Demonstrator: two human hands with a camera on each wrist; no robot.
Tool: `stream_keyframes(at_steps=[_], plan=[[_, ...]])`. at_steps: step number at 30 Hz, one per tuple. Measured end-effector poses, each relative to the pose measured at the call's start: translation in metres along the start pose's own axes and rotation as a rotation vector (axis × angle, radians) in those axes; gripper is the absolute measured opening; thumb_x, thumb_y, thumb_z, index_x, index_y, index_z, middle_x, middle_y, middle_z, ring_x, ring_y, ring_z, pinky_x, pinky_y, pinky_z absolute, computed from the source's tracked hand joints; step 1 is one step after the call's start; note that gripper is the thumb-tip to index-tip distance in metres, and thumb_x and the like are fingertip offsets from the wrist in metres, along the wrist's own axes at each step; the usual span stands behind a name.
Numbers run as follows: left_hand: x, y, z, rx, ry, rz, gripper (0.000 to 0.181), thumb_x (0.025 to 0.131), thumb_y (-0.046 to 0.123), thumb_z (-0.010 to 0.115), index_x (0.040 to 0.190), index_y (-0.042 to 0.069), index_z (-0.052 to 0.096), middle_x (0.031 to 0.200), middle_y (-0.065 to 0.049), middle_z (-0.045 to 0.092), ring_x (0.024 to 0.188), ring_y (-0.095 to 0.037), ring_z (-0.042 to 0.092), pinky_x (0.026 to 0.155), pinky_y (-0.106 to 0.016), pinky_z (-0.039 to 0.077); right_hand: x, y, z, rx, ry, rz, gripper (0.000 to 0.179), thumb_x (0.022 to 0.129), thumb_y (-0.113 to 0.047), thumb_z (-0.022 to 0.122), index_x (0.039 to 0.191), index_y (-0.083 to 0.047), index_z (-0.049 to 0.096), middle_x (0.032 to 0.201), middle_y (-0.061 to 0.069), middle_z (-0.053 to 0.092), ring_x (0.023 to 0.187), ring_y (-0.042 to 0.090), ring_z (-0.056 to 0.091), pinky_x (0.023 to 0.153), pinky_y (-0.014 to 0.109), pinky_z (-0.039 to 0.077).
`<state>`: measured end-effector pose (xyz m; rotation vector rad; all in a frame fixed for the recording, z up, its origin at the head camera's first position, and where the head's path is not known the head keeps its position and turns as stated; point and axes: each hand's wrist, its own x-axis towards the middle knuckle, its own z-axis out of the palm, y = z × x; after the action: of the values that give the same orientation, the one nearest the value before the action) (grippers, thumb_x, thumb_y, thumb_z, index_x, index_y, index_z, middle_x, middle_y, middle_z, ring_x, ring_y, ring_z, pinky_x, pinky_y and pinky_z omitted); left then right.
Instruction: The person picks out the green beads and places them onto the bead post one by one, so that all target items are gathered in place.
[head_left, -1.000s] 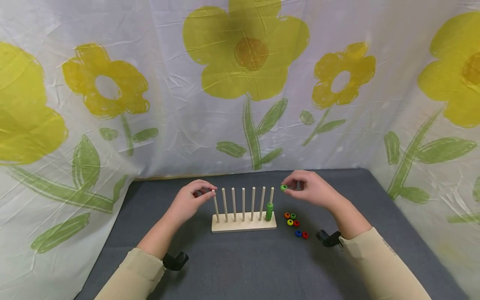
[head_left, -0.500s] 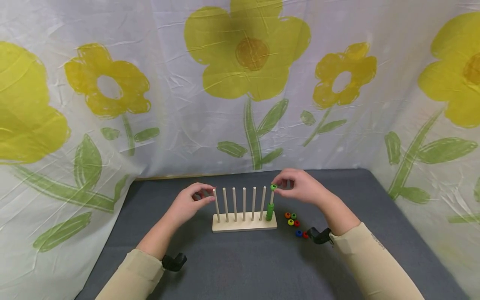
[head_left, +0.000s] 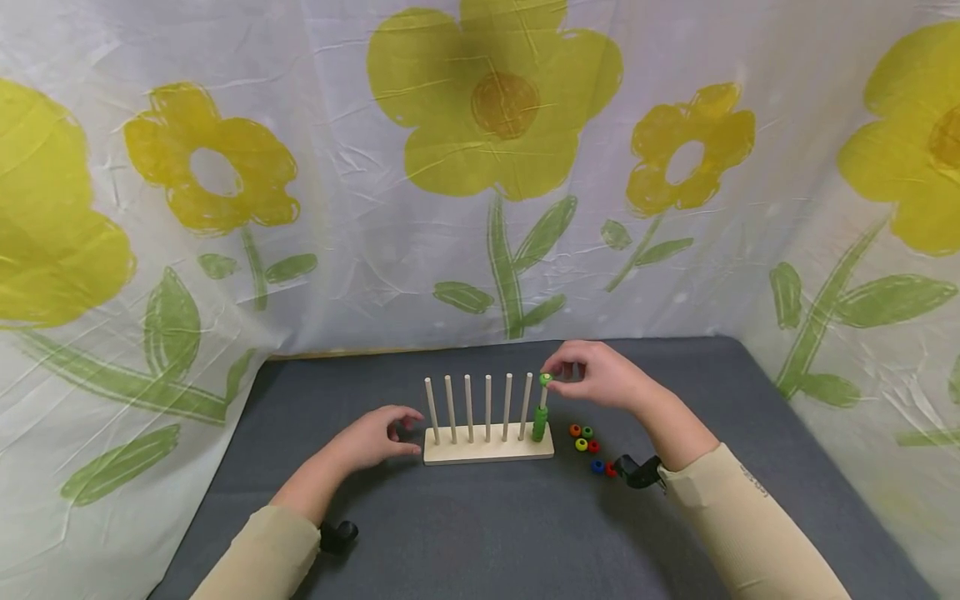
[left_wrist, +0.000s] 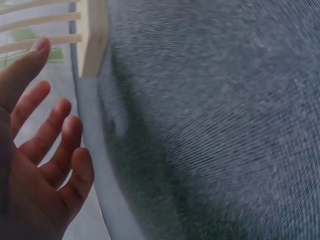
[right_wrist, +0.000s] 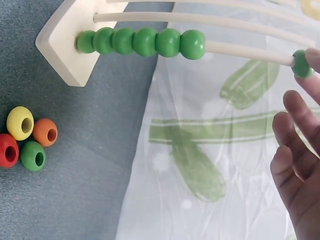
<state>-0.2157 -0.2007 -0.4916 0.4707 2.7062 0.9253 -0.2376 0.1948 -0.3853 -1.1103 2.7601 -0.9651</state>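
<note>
A pale wooden peg rack point(head_left: 487, 452) with several upright pegs stands on the dark cloth. Its rightmost peg carries a stack of green beads point(right_wrist: 145, 41) at the bottom. At the top of that same peg, my right hand point(head_left: 600, 375) pinches another green bead point(right_wrist: 301, 64) between thumb and finger, the bead sitting around the peg's tip. My left hand point(head_left: 377, 437) is beside the rack's left end, fingers spread and loosely bent, holding nothing. In the left wrist view the thumb overlaps a peg near the base.
Loose beads lie right of the rack: orange point(right_wrist: 45, 132), yellow point(right_wrist: 20, 123), green point(right_wrist: 33, 156) and red point(right_wrist: 8, 150), with a blue bead point(head_left: 597, 467) and another red bead point(head_left: 611, 470) nearer. A flower-printed curtain point(head_left: 360, 250) rises behind the grey cloth-covered table point(head_left: 480, 533).
My right hand has moved left, bringing the green bead onto the rightmost peg's tip. My left hand has left the top of the leftmost peg and lowered beside the base.
</note>
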Motion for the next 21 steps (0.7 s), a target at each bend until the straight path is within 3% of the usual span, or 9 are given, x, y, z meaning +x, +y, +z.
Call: stream_keyframes(at_steps=[6,12,18,21], plan=[[0.007,0.0,0.008,0.063,-0.05,0.013,0.065,0.077,0.035,0.087,0.132,0.014,0.061,0.104,0.001,0.056,0.078,-0.014,0.051,0.072,-0.035,0.044,0.001,0.0,0.001,-0.009,-0.013,-0.001,0.013,0.091,-0.02,0.074,0.104,-0.022,0.074,0.096,-0.01,0.062,0.083,0.011,0.053,0.07,0.031,0.048],[0.014,0.004,0.014,0.147,-0.07,-0.016,0.072,0.074,0.04,0.088,0.135,0.014,0.059,0.107,0.001,0.057,0.091,-0.015,0.053,0.085,-0.041,0.045,0.001,0.0,0.002,-0.013,-0.027,-0.003,0.014,0.091,-0.019,0.074,0.105,-0.02,0.074,0.096,0.0,0.065,0.082,0.012,0.054,0.07,0.031,0.048],[0.017,0.008,0.017,0.133,-0.088,-0.023,0.067,0.073,0.036,0.089,0.13,0.011,0.062,0.098,0.002,0.055,0.09,-0.016,0.05,0.083,-0.04,0.042,0.001,0.001,0.003,0.004,-0.035,0.0,0.014,0.091,-0.018,0.074,0.105,-0.019,0.074,0.096,0.004,0.065,0.084,0.027,0.058,0.07,0.032,0.048],[0.017,0.007,0.018,0.111,-0.096,-0.01,0.066,0.074,0.033,0.089,0.129,0.008,0.063,0.094,0.003,0.055,0.089,-0.016,0.05,0.082,-0.039,0.04,0.001,0.002,0.003,0.009,-0.035,0.0,0.014,0.091,-0.018,0.074,0.105,-0.019,0.074,0.096,0.005,0.066,0.084,0.028,0.058,0.069,0.032,0.048]])
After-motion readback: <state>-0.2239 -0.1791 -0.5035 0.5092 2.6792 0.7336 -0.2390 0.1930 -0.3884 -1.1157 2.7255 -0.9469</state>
